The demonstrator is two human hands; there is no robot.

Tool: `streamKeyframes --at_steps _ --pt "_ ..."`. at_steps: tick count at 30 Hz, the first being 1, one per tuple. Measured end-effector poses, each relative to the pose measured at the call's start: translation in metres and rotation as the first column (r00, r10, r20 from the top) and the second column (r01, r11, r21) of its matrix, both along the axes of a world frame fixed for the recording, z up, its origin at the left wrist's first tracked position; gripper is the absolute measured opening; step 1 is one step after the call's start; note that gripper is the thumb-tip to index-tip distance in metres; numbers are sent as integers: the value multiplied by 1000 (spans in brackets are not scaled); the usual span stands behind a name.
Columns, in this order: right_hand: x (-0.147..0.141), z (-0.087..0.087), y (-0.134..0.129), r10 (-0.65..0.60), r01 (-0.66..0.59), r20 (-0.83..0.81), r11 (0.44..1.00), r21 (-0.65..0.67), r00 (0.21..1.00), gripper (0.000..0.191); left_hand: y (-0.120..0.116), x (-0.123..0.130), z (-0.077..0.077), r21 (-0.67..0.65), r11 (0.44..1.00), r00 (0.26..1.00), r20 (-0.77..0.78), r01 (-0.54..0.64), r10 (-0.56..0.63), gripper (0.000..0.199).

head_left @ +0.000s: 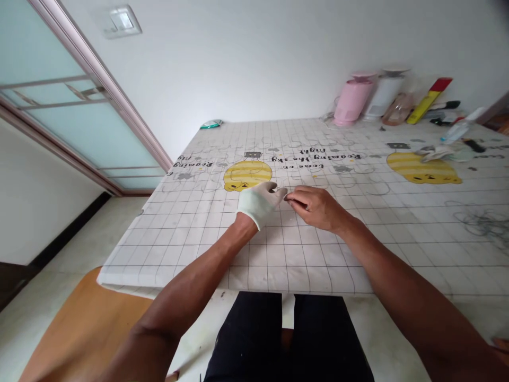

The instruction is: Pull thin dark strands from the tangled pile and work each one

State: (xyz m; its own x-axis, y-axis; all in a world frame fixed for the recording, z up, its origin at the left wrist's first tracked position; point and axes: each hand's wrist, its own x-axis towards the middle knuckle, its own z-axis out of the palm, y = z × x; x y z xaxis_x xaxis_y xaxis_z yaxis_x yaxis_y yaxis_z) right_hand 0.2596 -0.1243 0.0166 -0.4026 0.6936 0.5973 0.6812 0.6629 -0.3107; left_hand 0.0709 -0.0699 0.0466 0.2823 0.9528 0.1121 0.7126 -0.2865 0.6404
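Observation:
Above the middle of the table, my left hand (262,202) wears a whitish knitted glove. Its fingers are curled, with the tips close to my right hand. My right hand (314,207) is bare, its thumb and forefinger pressed together in a pinch. Between the two sets of fingertips shows something tiny and pale, too small to name. Thin grey strands (377,188) lie in loose loops on the cloth beyond and to the right of my hands. Beneath both hands spreads a white checked tablecloth (191,233) printed with yellow bears and lettering.
At the back right stand a pink cylinder (352,101), a white cylinder (384,95), a bottle (398,109) and a yellow-red box (429,101). Tangled strands (487,223) lie at right. A green packet (210,124) rests at the back left corner. Below left is a wooden seat (87,329).

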Motion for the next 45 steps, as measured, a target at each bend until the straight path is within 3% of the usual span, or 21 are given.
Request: streamKeyframes --at_steps 5,12,17,20,24,26,31,36,40,45 --pt "-5 -7 0 -1 0 69 1000 10 998 22 -2 9 -11 -48 994 995 39 94 -93 25" --pt "-9 -8 2 75 -75 3 997 -21 997 23 -3 9 -14 -210 975 979 200 78 -35 25" --pt "-9 -9 3 61 -62 -25 998 -16 998 22 -6 8 -9 -188 980 982 188 59 -23 28" --pt "-5 -3 1 20 -20 -40 1000 0 999 15 -7 8 -7 -226 971 956 293 83 -14 29" --pt "2 8 -1 -172 190 -149 974 120 974 9 -6 9 -13 -343 936 881 464 83 91 23" --pt "4 9 0 -232 256 -151 952 166 961 17 -6 10 -17 -339 937 881 466 89 85 22" --pt "3 -2 6 -230 233 -37 958 165 972 19 -7 13 -18 -308 947 906 420 95 46 24" --pt "-3 -5 5 -208 220 -89 964 152 974 20 -5 13 -16 -295 951 925 379 91 29 30" --pt "-3 -5 7 -282 297 -110 941 161 953 22 -4 14 -18 -292 953 928 371 85 31 29" --pt "0 -7 10 -216 226 -79 960 165 973 23 -7 16 -17 -275 956 928 371 98 11 25"
